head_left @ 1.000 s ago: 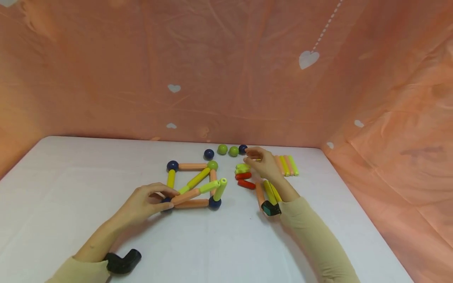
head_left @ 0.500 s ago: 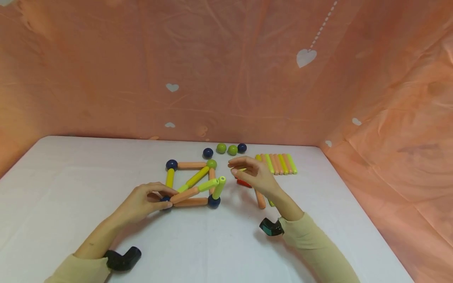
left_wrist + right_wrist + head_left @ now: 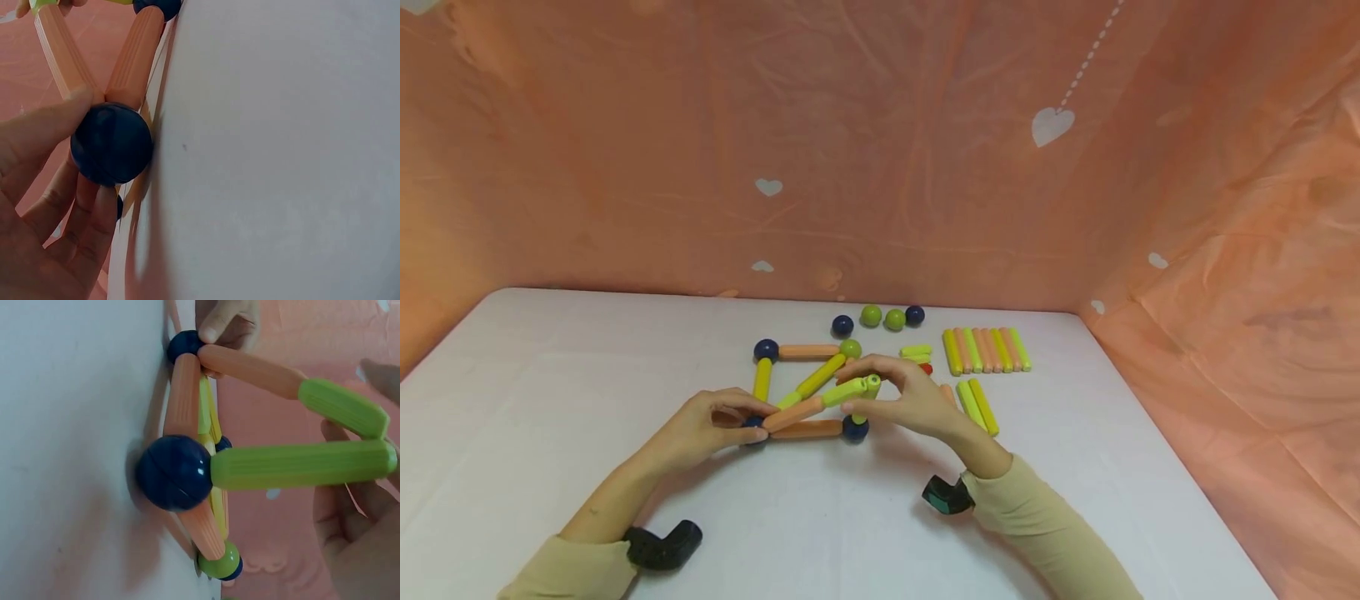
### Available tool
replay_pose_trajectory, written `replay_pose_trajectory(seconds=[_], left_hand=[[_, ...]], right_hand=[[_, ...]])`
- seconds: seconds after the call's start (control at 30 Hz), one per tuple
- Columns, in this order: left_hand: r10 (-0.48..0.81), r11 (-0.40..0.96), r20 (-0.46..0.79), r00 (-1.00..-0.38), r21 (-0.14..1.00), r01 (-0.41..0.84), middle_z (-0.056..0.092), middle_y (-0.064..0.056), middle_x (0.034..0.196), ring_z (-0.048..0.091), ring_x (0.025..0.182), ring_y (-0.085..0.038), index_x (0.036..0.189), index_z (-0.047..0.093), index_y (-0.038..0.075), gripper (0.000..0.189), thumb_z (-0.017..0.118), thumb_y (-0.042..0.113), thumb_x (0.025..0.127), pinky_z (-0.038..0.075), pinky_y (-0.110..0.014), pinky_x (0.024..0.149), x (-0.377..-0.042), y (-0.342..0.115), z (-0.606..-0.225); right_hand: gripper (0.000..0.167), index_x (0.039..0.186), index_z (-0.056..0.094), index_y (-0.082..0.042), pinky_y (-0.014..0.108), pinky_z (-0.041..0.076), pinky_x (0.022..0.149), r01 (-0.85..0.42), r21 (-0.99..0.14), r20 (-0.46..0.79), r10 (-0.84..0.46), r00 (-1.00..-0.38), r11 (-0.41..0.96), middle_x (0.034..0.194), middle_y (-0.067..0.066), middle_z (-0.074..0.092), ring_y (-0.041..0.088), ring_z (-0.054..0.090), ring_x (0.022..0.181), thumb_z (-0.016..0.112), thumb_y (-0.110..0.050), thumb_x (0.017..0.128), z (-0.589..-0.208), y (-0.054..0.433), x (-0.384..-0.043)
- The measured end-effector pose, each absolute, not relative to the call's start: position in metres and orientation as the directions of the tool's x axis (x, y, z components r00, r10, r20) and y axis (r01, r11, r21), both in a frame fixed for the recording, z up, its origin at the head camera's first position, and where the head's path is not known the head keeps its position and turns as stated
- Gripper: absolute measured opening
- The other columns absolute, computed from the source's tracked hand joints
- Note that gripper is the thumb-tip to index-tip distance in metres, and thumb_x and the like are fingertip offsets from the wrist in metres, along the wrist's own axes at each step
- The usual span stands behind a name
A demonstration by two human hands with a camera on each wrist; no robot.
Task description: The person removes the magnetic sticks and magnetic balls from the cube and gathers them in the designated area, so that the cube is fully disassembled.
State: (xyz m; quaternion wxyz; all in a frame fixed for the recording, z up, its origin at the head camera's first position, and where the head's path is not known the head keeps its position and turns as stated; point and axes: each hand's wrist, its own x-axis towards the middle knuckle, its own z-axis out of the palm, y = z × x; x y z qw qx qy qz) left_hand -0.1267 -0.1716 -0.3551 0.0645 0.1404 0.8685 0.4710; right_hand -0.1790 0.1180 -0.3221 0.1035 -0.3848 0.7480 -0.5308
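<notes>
My left hand pinches a navy ball at the near-left corner of a flat frame of sticks and balls. From that ball an orange stick slants upward and joins a light green stick. Another light green stick stands upright on the near-right navy ball; the tops of the two green sticks meet. Around those tops my right hand has its thumb and fingers spread apart, with no clear grip visible. A yellow stick runs diagonally to a lime ball.
Loose balls, including a navy one and a lime one, lie behind the frame. Several sticks stand in a row at the right. Short green sticks and a green-and-yellow pair lie near my right arm.
My right hand has moved left and toward me, from above the loose sticks to the meeting tops of the green sticks. My left hand has kept its hold on the navy ball.
</notes>
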Motion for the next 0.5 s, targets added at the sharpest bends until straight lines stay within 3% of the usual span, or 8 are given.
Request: replay_pose_trajectory(seconds=[0.2,0.5], left_hand=[[0.303,0.546,0.046,-0.952,0.81,0.213,0.066,0.0,0.102,0.056,0.096,-0.017,0.107,0.073,0.013,0.026,0.075,0.022,0.084,0.05,-0.026,0.082,-0.1267,-0.1689,-0.3565],[0.293,0.549,0.042,-0.955,0.811,0.204,0.065,0.0,0.101,0.057,0.095,-0.016,0.106,0.073,0.013,0.024,0.075,0.022,0.084,0.051,-0.024,0.083,-0.1254,-0.1699,-0.3582]], right_hand=[[0.025,0.111,0.068,-0.003,0.038,0.039,0.103,-0.471,-0.862,0.24,-0.665,-0.708,0.19,0.112,0.009,0.068,0.015,0.054,0.114,0.069,-0.007,0.086,-0.3234,0.1117,-0.178],[0.025,0.113,0.065,0.003,0.027,0.047,0.083,-0.393,-0.913,0.245,-0.629,-0.738,0.106,0.103,0.007,0.066,0.017,0.057,0.093,0.065,-0.009,0.09,-0.3247,0.1116,-0.1801]])
